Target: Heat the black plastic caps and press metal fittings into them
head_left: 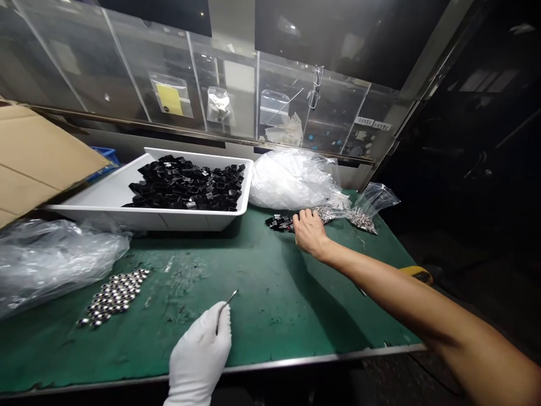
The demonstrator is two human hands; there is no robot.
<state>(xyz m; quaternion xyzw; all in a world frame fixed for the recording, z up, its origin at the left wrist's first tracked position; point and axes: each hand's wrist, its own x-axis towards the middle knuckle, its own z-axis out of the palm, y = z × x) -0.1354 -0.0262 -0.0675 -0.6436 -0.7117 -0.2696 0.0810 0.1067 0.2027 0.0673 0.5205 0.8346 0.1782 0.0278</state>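
Desk (253, 265) open from middle to front edge. Left hand (200, 347), gloved, closed round thin tool (229, 301) near front edge; right hand (310, 232), arm (380, 276) outstretched, half-curled at black pieces (279, 222) toward back-right corner, hold unclear.

We see a green, dark-scuffed flat worktop (257, 270), a white rectangular plastic tray (190, 221), glossy black plastic pieces (279, 223), silver rounded metal parts (114, 296) with dark centres, our white cloth glove (200, 352) and a yellow rectangular card (169, 100).
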